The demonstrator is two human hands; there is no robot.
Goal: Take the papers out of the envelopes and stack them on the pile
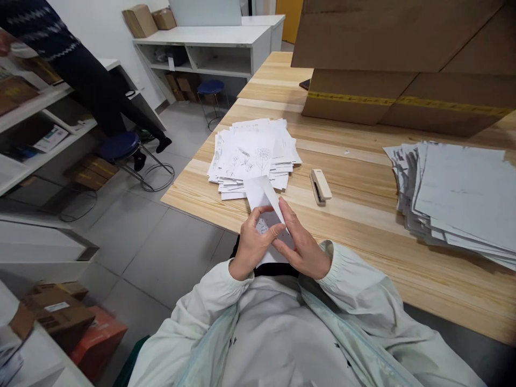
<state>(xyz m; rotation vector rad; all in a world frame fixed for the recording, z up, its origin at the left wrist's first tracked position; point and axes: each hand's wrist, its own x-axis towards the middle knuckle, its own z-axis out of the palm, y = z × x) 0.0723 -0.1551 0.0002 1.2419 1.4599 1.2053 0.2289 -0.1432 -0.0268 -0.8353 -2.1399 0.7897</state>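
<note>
Close to my body, at the table's near edge, I hold a sheet of white paper [256,192] that is partly folded over, with small dark print on its inner face. My left hand [255,242] grips its left side, thumb inward. On the right side, my right hand [301,242] has its fingers along the raised flap and its thumb near the other thumb. Just beyond lies a messy pile of papers [252,150], the top one bearing line drawings of plants. A cream stapler [320,187] rests on the wood to the right of that pile.
A thick stack of papers [463,188] sits at the right of the wooden table [355,215]. Large cardboard boxes [403,70] stand at its far side. To the left are blue stools [119,145], a person in dark clothes [86,80] and white shelves [201,48].
</note>
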